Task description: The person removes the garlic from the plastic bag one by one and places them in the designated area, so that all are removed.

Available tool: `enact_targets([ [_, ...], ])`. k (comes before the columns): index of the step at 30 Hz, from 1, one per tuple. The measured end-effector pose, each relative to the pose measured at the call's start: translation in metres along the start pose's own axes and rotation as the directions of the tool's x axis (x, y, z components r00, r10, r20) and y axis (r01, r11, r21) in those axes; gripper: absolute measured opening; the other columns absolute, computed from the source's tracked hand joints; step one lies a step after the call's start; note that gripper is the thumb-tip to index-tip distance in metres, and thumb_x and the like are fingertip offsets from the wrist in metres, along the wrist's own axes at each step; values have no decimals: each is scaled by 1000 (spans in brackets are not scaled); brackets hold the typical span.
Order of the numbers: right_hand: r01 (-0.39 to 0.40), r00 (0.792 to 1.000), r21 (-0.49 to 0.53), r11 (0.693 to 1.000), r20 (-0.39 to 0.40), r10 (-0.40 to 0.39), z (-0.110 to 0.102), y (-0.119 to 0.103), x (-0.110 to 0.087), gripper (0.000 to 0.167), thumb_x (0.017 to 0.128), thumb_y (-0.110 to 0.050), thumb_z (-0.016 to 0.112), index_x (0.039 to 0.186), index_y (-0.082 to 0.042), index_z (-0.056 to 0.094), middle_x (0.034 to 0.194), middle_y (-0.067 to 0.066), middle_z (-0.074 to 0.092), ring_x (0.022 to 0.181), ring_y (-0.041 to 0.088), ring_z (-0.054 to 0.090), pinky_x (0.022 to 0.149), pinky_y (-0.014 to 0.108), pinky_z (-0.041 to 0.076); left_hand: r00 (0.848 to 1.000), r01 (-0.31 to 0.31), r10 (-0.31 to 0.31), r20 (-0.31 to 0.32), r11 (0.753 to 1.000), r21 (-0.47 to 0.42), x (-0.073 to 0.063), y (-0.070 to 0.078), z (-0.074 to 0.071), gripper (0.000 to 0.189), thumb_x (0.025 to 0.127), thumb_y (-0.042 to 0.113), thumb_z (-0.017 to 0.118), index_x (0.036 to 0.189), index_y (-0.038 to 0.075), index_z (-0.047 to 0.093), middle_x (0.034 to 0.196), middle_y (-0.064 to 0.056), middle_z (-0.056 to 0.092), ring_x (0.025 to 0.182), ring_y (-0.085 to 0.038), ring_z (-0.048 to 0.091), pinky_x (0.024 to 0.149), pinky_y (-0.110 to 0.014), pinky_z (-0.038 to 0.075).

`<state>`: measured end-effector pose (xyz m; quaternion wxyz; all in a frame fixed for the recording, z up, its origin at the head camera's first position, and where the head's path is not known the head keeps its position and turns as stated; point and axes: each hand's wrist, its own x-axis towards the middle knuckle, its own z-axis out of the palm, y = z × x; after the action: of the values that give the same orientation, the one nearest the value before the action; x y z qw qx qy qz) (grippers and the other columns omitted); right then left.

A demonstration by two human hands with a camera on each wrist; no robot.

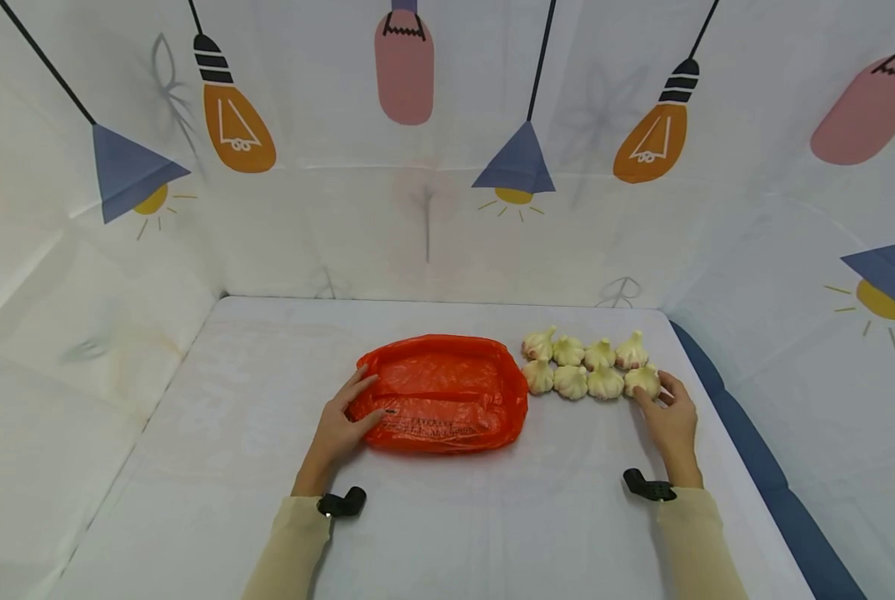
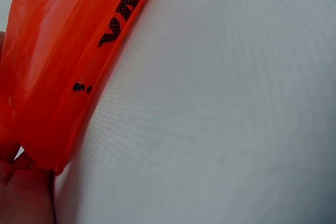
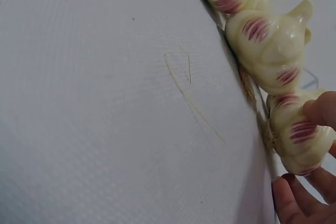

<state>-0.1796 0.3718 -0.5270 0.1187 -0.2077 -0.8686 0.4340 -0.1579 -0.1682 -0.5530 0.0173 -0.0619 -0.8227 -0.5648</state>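
A red plastic bag (image 1: 447, 392) with black print lies spread in an oval with a raised rim on the white table. My left hand (image 1: 340, 423) holds its left edge, thumb and fingers spread apart over the rim; in the left wrist view the bag hides most of the fingers. To the right of the bag, several garlic bulbs stand in two rows. My right hand (image 1: 672, 419) pinches the front-row garlic bulb (image 1: 641, 382) at the right end between thumb and fingers. Purple streaks mark that garlic bulb (image 3: 299, 135) in the right wrist view, and it touches its neighbour (image 3: 268, 45).
The white table (image 1: 192, 467) runs back to a patterned cloth wall (image 1: 447, 225). A dark blue edge (image 1: 747, 442) borders the table's right side. Thin straw-like strands (image 3: 181, 87) lie near the garlic in the right wrist view.
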Motion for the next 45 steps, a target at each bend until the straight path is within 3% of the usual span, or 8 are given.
enact_targets([
  [5,-4,1000,-2,1000,17,4,1,1,1,66,100,-28,65,157,-7,39,159,21,44,139,40,49,107,50,45,1000,11,-11,-3,1000,-1,0,-1,1,63,92,22,78,149,10,54,169,-4,32,158,-34,25,125,-61,25],
  [12,-5,999,-12,1000,38,6,1,1,1,68,101,-29,64,159,-7,35,160,22,41,141,42,47,111,55,43,1000,0,0,-5,1000,-5,0,0,0,63,91,21,78,149,10,55,168,-6,33,157,-35,25,124,-62,25],
  [25,1,999,-40,999,48,1,2,0,2,69,100,-28,65,158,-6,35,157,24,45,138,40,50,106,46,46,1000,5,-5,-7,1000,8,0,-2,-2,63,92,21,78,149,9,54,169,-6,32,157,-35,25,124,-62,25],
  [33,9,1000,-38,999,27,-8,-1,4,1,68,100,-30,66,157,-7,38,155,23,48,134,38,53,87,14,40,1000,-9,9,-4,1000,8,1,-2,-1,63,92,20,78,149,9,55,168,-6,33,157,-34,25,125,-61,24],
  [36,6,1000,-24,1000,23,-5,-3,5,1,68,99,-30,66,157,-7,38,155,22,47,134,38,54,82,8,37,1000,0,0,-5,1000,0,1,-2,0,63,92,20,78,149,10,55,168,-5,33,158,-33,25,125,-60,24],
  [39,-4,1000,-26,1000,26,5,-4,5,0,69,100,-31,66,158,-8,37,156,22,46,135,38,53,88,15,43,1000,2,-2,0,1000,-1,2,-1,-1,63,92,21,78,149,10,55,168,-5,33,158,-34,25,125,-61,24],
  [42,-14,999,-35,999,38,15,-6,4,0,70,100,-32,66,159,-8,35,158,21,43,139,39,49,103,37,49,1000,2,-2,14,1000,-4,2,0,-2,65,92,23,78,151,11,53,169,-5,31,158,-35,23,125,-62,24],
  [45,-9,998,-38,999,64,12,-8,2,0,72,100,-32,65,160,-8,32,161,22,39,143,42,44,112,55,44,1000,6,-6,22,1000,-21,1,1,-6,67,92,22,77,152,12,51,170,-4,30,159,-34,21,125,-63,22],
])
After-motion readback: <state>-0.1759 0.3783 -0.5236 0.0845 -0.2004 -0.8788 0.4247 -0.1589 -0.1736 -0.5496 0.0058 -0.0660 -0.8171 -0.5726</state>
